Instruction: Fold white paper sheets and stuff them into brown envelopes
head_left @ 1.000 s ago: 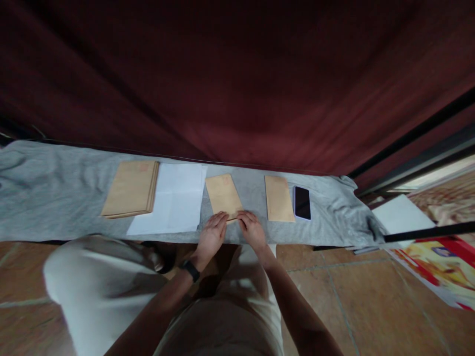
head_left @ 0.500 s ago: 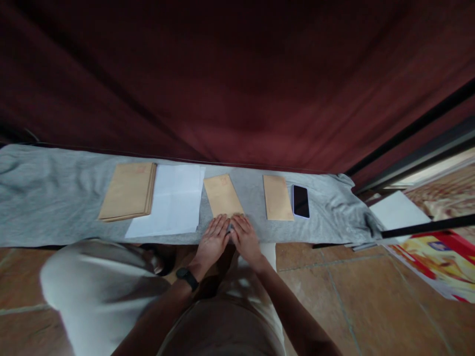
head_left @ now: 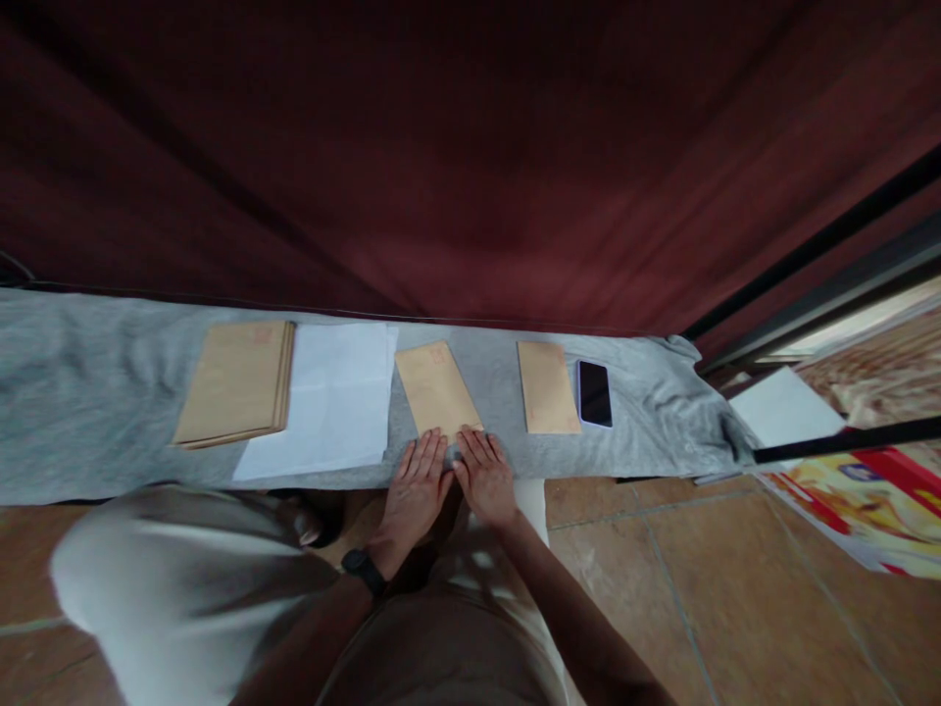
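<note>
A brown paper envelope [head_left: 438,385] with a small red print lies tilted on the grey cloth, its near end under my fingertips. My left hand [head_left: 419,485], with a dark watch at the wrist, lies flat with fingers stretched over the envelope's near left corner. Beside it my right hand [head_left: 485,479] rests flat on the near right corner, fingers extended. The two thumbs are close together. To the left, white paper sheets [head_left: 334,392] lie partly beneath a stack of brown envelopes [head_left: 233,382]. A single brown envelope [head_left: 548,387] lies to the right.
A phone [head_left: 594,394] with a dark screen lies right of the single envelope. The grey cloth [head_left: 95,392] covers a narrow bench before a dark red curtain [head_left: 470,196]. A dark bar [head_left: 845,438] and a red-and-yellow box [head_left: 874,500] stand at the right.
My hands have spread slightly apart and flattened, the fingers straighter along the envelope's near edge. The whole view has shifted a little; the other things lie as before.
</note>
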A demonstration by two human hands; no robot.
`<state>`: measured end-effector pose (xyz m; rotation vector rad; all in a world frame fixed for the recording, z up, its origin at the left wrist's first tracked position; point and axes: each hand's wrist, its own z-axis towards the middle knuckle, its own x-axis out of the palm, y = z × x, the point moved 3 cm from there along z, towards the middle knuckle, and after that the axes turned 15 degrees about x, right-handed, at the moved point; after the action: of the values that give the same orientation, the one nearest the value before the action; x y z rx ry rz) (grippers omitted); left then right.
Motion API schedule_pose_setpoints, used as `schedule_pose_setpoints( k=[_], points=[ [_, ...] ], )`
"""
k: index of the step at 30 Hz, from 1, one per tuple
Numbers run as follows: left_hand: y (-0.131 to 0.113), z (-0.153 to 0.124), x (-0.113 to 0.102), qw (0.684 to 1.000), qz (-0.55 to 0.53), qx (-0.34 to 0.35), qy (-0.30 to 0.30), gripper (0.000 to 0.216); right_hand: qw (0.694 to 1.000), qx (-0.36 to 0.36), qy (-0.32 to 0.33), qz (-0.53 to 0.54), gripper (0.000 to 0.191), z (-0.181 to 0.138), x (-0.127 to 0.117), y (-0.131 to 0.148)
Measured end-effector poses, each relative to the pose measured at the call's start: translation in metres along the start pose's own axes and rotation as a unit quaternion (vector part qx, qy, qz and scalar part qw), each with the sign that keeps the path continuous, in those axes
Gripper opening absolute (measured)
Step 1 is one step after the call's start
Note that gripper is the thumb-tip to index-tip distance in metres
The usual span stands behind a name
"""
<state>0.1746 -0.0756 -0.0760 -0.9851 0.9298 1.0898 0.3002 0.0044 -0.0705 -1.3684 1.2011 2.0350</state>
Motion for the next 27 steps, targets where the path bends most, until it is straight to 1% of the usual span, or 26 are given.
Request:
schedule_pose_setpoints(
  k=[9, 13, 17, 20, 24, 27],
  points=[
    [-0.002, -0.009, -0.008, 1.000, -0.004, -0.016, -0.007, 0.063, 0.999, 0.036, -0.030, 0.007, 0.047, 0.006, -0.008, -0.021],
    [-0.012, 0.002, -0.008, 1.000, 0.000, -0.010, 0.002, 0.061, 0.999, 0.036, -0.031, 0.004, 0.048, 0.006, -0.009, -0.021],
    [-0.026, 0.020, 0.001, 1.000, -0.009, 0.012, 0.015, 0.058, 0.999, 0.032, -0.028, 0.009, 0.047, 0.005, -0.009, -0.019],
    [-0.031, 0.025, 0.006, 1.000, -0.012, 0.001, 0.007, 0.061, 0.999, 0.030, -0.027, 0.011, 0.047, 0.005, -0.008, -0.020],
    [-0.029, 0.020, 0.005, 1.000, 0.001, -0.020, -0.002, 0.060, 0.999, 0.026, -0.037, 0.013, 0.047, 0.005, -0.007, -0.022],
    [-0.026, 0.012, 0.001, 1.000, 0.011, -0.022, -0.004, 0.059, 0.998, 0.023, -0.051, 0.020, 0.047, 0.005, -0.008, -0.019]
  ],
)
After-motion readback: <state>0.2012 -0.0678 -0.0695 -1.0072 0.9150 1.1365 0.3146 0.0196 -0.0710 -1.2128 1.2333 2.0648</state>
